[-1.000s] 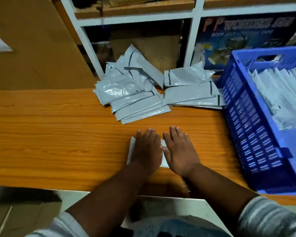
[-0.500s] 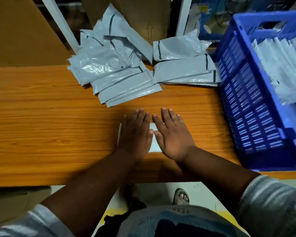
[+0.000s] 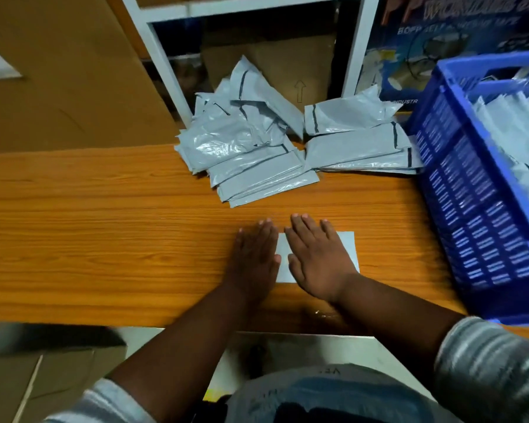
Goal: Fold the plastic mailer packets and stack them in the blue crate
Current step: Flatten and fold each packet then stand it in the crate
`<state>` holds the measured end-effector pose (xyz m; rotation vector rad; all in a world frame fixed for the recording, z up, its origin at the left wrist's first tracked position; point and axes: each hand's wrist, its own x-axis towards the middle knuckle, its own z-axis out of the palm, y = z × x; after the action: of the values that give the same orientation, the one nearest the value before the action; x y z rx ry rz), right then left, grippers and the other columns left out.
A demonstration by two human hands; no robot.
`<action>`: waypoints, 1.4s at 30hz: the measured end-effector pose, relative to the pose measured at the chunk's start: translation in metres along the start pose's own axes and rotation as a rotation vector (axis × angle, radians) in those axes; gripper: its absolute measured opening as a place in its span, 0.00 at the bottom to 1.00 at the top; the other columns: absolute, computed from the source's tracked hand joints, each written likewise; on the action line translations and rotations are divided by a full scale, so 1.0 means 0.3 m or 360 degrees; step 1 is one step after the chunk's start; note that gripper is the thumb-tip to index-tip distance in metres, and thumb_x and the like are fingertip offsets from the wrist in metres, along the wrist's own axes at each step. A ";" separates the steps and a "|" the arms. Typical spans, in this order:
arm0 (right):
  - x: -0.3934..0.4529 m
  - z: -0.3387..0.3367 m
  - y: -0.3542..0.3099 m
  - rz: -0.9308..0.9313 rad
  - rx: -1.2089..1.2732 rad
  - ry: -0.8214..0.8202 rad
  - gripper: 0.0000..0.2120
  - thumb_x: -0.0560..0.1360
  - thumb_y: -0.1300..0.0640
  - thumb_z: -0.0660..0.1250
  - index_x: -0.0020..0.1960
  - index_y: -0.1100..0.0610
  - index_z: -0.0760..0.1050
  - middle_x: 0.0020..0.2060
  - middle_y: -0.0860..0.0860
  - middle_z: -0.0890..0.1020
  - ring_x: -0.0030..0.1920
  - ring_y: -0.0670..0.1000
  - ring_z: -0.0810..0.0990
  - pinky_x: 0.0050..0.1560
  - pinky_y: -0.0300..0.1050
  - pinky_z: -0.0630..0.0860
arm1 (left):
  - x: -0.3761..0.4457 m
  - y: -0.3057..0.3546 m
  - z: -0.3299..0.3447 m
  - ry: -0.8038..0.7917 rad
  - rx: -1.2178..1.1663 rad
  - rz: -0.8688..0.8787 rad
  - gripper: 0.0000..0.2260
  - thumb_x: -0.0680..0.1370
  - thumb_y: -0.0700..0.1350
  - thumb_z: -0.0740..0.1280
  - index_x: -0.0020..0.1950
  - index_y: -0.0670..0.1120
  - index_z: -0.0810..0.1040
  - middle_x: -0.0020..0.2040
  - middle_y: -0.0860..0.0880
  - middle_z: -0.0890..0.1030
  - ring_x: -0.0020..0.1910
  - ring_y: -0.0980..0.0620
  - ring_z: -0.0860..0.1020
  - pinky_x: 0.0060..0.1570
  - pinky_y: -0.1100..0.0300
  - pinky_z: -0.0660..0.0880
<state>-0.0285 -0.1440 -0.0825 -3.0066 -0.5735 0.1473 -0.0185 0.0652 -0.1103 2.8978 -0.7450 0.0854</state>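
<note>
Both hands lie flat, fingers straight and pressed down, on a folded mailer packet (image 3: 347, 248) near the front edge of the wooden table (image 3: 104, 239): the left hand (image 3: 255, 257) covers its left part, the right hand (image 3: 319, 257) its middle, and only a pale strip between them and the right corner show. Unfolded grey mailers (image 3: 251, 154) lie heaped at the back of the table, a second flatter pile (image 3: 358, 148) beside them. The blue crate (image 3: 477, 209) stands to the right, with folded packets (image 3: 513, 123) already inside. The packet appears thin, light, soft and slick; it would likely spring open if released, so a pinch along the creased edge, with the layers held together, seems the surest hold.
</note>
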 end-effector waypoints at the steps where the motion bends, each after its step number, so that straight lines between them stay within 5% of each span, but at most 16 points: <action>1: -0.001 0.000 0.006 -0.0017 -0.0002 0.0012 0.32 0.86 0.41 0.48 0.85 0.56 0.61 0.85 0.58 0.57 0.85 0.60 0.53 0.82 0.67 0.51 | -0.011 -0.008 0.010 -0.0015 0.0036 0.0013 0.29 0.86 0.52 0.54 0.86 0.41 0.59 0.87 0.41 0.56 0.86 0.40 0.55 0.80 0.33 0.58; 7: 0.035 -0.015 0.035 -0.0103 -0.0060 -0.0035 0.38 0.86 0.30 0.44 0.85 0.54 0.60 0.85 0.58 0.59 0.85 0.60 0.54 0.82 0.68 0.51 | -0.010 -0.006 -0.002 -0.0047 0.0046 -0.0070 0.33 0.87 0.56 0.51 0.88 0.42 0.49 0.88 0.42 0.47 0.87 0.42 0.46 0.83 0.36 0.52; 10: 0.085 -0.042 0.107 -0.0144 -0.0136 -0.0115 0.38 0.86 0.30 0.42 0.86 0.53 0.56 0.86 0.57 0.57 0.86 0.59 0.51 0.82 0.70 0.45 | -0.018 0.002 -0.033 -0.0003 -0.0019 -0.0118 0.35 0.86 0.55 0.56 0.88 0.43 0.49 0.88 0.43 0.46 0.87 0.44 0.44 0.84 0.39 0.48; 13: 0.089 -0.084 0.139 -0.0140 -0.0199 -0.0096 0.36 0.86 0.31 0.43 0.87 0.52 0.55 0.86 0.56 0.55 0.86 0.58 0.48 0.81 0.73 0.41 | -0.012 0.009 -0.031 -0.0154 0.0074 -0.0070 0.34 0.85 0.58 0.51 0.88 0.44 0.49 0.88 0.43 0.46 0.87 0.43 0.45 0.83 0.37 0.48; 19: -0.010 -0.014 0.022 -0.0094 -0.0161 -0.0070 0.34 0.87 0.32 0.42 0.88 0.46 0.42 0.87 0.52 0.40 0.86 0.59 0.37 0.79 0.76 0.42 | 0.004 0.014 -0.017 -0.0262 0.0085 -0.0103 0.34 0.85 0.61 0.46 0.88 0.46 0.50 0.88 0.44 0.47 0.87 0.44 0.46 0.83 0.36 0.47; 25: 0.007 0.002 0.045 -0.0052 0.0087 -0.0256 0.35 0.87 0.35 0.46 0.86 0.41 0.32 0.84 0.45 0.29 0.82 0.54 0.25 0.78 0.72 0.30 | -0.001 0.008 -0.050 -0.0059 -0.0022 -0.0015 0.33 0.85 0.56 0.53 0.88 0.44 0.52 0.88 0.43 0.47 0.87 0.43 0.45 0.83 0.37 0.51; 28: 0.031 -0.041 0.081 0.0012 0.0559 -0.0369 0.33 0.87 0.44 0.57 0.87 0.38 0.44 0.86 0.42 0.39 0.84 0.48 0.30 0.79 0.65 0.26 | 0.015 0.039 -0.050 0.0010 -0.0087 0.0067 0.33 0.85 0.54 0.53 0.87 0.40 0.51 0.88 0.40 0.47 0.87 0.42 0.44 0.84 0.39 0.49; 31: 0.040 -0.123 0.118 0.0169 0.1200 -0.0293 0.27 0.86 0.56 0.63 0.83 0.45 0.65 0.86 0.45 0.58 0.86 0.46 0.45 0.83 0.62 0.35 | 0.033 0.077 -0.013 -0.0230 -0.0058 0.0016 0.36 0.86 0.59 0.51 0.88 0.41 0.47 0.88 0.40 0.43 0.87 0.42 0.43 0.83 0.38 0.50; 33: 0.021 -0.115 0.154 0.0000 0.0727 -0.0130 0.27 0.86 0.51 0.60 0.84 0.48 0.63 0.86 0.50 0.57 0.86 0.53 0.48 0.84 0.65 0.44 | 0.036 0.080 0.006 -0.0306 0.0026 -0.0027 0.38 0.85 0.64 0.50 0.88 0.43 0.44 0.88 0.41 0.41 0.87 0.42 0.42 0.84 0.39 0.48; 36: -0.042 -0.053 0.190 -0.0120 -0.0002 -0.0074 0.30 0.87 0.38 0.47 0.87 0.41 0.45 0.87 0.52 0.42 0.86 0.60 0.38 0.82 0.70 0.40 | 0.036 0.090 -0.005 -0.0346 0.0045 -0.0044 0.39 0.85 0.65 0.52 0.88 0.45 0.42 0.88 0.43 0.39 0.87 0.43 0.40 0.84 0.41 0.47; 42: -0.046 0.001 0.205 -0.0045 0.0125 -0.0195 0.32 0.87 0.34 0.45 0.85 0.36 0.34 0.85 0.48 0.33 0.83 0.59 0.28 0.81 0.67 0.34 | 0.094 0.201 -0.063 -0.0209 0.0068 -0.0098 0.37 0.85 0.58 0.58 0.87 0.40 0.50 0.87 0.37 0.46 0.87 0.38 0.46 0.84 0.39 0.51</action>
<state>-0.0190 -0.2062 -0.0874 -2.9276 -0.6053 0.3457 -0.0233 0.0025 -0.0811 2.9879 -0.6810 -0.0981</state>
